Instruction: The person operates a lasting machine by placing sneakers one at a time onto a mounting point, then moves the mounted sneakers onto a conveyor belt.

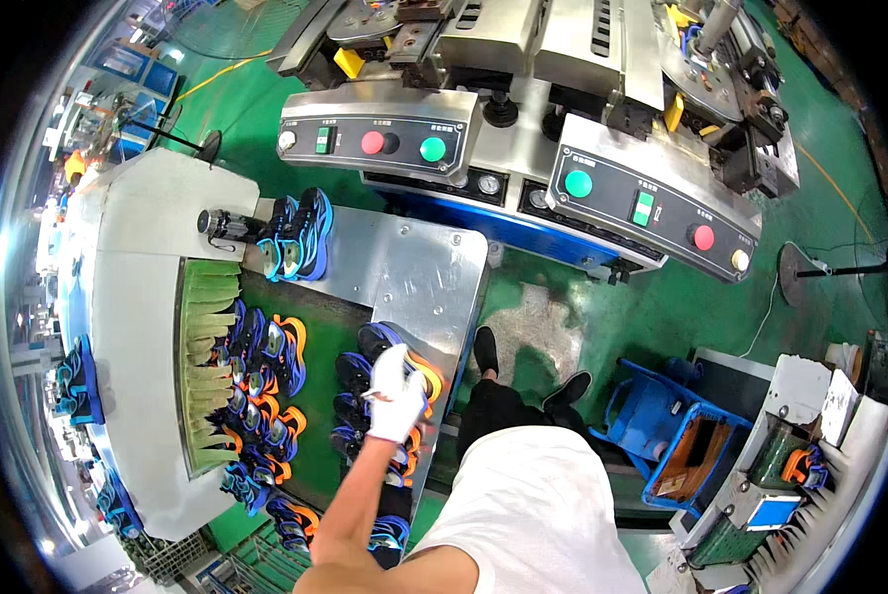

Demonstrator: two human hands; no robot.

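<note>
My left hand [395,398], in a white glove, reaches over the row of shoes along the right side of a green conveyor belt [310,426]. Its fingers look stretched out, and no shoe is visibly lifted; whether they touch one is unclear. Just beyond it lies a dark sports shoe [376,338] with an orange and blue sole. Other dark shoes [350,408] line up beside and below the glove. A second group of blue, black and orange shoes [283,356] sits across the belt. My right hand is out of view.
A pair of blue-black shoes [310,233] stands on the metal ledge [414,267], near a black bottle [228,226]. Ahead is a machine with two button panels [379,139]. Green strips [211,366] hang at a white housing [132,366]. A blue stool [652,421] is at right.
</note>
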